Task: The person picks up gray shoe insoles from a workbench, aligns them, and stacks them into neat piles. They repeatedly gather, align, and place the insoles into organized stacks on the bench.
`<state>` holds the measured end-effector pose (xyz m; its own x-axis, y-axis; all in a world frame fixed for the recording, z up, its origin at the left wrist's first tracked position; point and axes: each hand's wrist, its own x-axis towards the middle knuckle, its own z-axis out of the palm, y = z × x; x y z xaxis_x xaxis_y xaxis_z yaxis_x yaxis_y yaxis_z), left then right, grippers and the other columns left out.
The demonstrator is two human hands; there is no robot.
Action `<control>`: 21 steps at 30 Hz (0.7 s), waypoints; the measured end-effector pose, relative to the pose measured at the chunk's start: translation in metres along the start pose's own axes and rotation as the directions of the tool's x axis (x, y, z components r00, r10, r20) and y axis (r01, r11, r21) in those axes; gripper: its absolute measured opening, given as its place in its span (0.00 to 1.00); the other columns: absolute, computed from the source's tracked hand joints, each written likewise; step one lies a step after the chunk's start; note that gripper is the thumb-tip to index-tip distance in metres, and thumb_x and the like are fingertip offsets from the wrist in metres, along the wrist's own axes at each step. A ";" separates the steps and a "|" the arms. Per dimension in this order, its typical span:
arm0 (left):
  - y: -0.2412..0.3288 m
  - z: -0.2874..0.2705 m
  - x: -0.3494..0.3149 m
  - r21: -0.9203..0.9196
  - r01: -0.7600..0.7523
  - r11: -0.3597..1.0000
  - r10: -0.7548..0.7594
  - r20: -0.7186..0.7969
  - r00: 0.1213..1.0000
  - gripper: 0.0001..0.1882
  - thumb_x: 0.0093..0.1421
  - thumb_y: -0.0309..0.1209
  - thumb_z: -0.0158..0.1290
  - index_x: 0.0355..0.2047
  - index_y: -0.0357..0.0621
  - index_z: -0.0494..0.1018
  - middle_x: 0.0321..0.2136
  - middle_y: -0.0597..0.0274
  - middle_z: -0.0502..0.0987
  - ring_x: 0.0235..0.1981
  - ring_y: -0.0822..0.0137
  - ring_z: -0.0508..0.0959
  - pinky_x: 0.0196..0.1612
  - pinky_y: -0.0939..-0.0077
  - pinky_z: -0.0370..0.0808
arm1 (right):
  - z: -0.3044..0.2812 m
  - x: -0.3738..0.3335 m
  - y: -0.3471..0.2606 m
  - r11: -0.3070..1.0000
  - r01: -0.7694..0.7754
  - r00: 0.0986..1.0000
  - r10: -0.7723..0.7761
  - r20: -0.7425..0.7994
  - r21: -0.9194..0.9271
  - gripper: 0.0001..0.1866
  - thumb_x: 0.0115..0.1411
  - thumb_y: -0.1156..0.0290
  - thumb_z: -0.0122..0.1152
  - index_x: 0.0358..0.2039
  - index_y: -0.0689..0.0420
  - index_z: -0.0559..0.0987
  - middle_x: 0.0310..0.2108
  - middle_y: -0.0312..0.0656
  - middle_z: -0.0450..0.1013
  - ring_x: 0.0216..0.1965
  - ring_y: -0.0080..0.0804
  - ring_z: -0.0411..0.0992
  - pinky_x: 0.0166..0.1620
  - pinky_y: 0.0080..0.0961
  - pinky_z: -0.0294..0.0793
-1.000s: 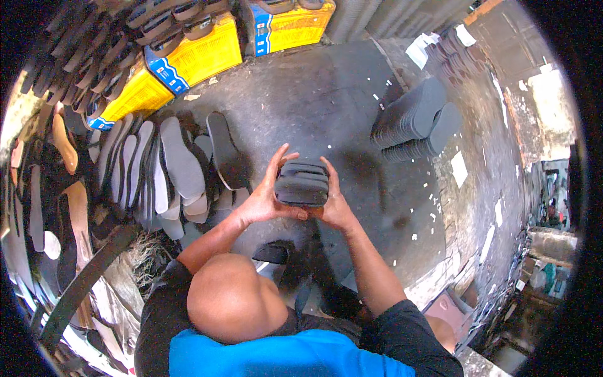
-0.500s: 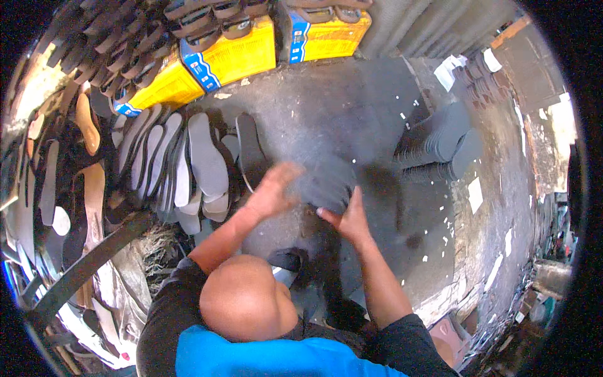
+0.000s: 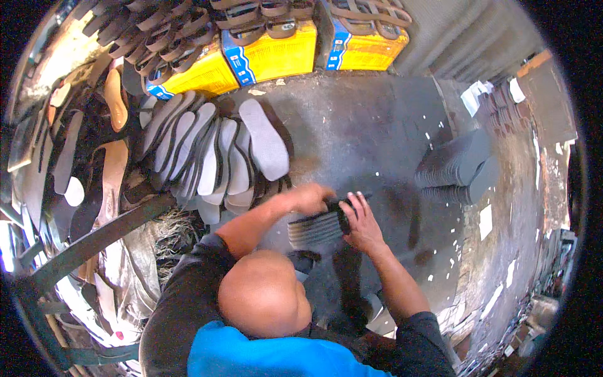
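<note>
The layered dark stack is positioned in front of the person, at the left hand and the right hand. The right fingers extend over its right end; the left fingers bend at its upper edge. Whether either hand clamps it cannot be determined. Grey soles lie to the left.

The layered stack I hold is striped in greys and black. My shirt is bright blue with black sleeves; the boxes are yellow, banded blue; the sandals, brown.
</note>
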<state>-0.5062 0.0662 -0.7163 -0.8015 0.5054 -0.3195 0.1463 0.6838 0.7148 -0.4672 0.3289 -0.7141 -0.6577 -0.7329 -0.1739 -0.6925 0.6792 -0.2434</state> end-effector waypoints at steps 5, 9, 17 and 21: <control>-0.006 -0.011 -0.014 -0.120 0.175 0.977 -0.211 -0.432 0.877 0.23 0.56 0.39 0.62 0.51 0.43 0.78 0.47 0.43 0.81 0.49 0.43 0.80 0.55 0.55 0.75 | 0.005 0.010 -0.009 0.993 -0.120 0.991 0.118 -0.063 -0.023 0.48 0.39 0.63 0.78 0.62 0.56 0.66 0.62 0.46 0.63 0.68 0.49 0.57 0.71 0.54 0.51; -0.038 -0.030 -0.007 0.046 0.541 0.840 -0.329 -0.749 0.574 0.56 0.47 0.52 0.70 0.68 0.40 0.55 0.67 0.42 0.57 0.68 0.42 0.56 0.66 0.44 0.59 | 0.009 0.021 -0.028 0.968 -0.247 0.961 0.239 -0.136 -0.048 0.52 0.35 0.58 0.80 0.60 0.59 0.66 0.56 0.47 0.66 0.63 0.47 0.62 0.70 0.57 0.50; -0.046 -0.041 0.002 0.044 0.489 0.871 -0.348 -0.649 0.677 0.50 0.51 0.43 0.65 0.71 0.42 0.55 0.69 0.43 0.57 0.72 0.49 0.55 0.69 0.46 0.57 | -0.013 0.002 0.003 0.803 -0.554 0.799 0.587 -0.130 0.220 0.52 0.36 0.55 0.82 0.58 0.64 0.64 0.53 0.51 0.67 0.57 0.52 0.65 0.59 0.53 0.63; -0.045 -0.062 -0.013 -0.510 0.097 0.855 -0.459 -0.657 0.598 0.34 0.58 0.37 0.54 0.64 0.36 0.65 0.50 0.37 0.79 0.54 0.48 0.79 0.58 0.65 0.72 | -0.005 -0.009 0.027 0.675 -0.729 0.642 0.733 -0.225 0.118 0.50 0.36 0.51 0.82 0.54 0.61 0.65 0.49 0.48 0.68 0.53 0.51 0.67 0.52 0.54 0.68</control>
<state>-0.5381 -0.0036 -0.7058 -0.9274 -0.3573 -0.1111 -0.2481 0.3650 0.8973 -0.4817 0.3542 -0.7148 -0.9965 0.0361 -0.0755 0.0471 0.9875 -0.1505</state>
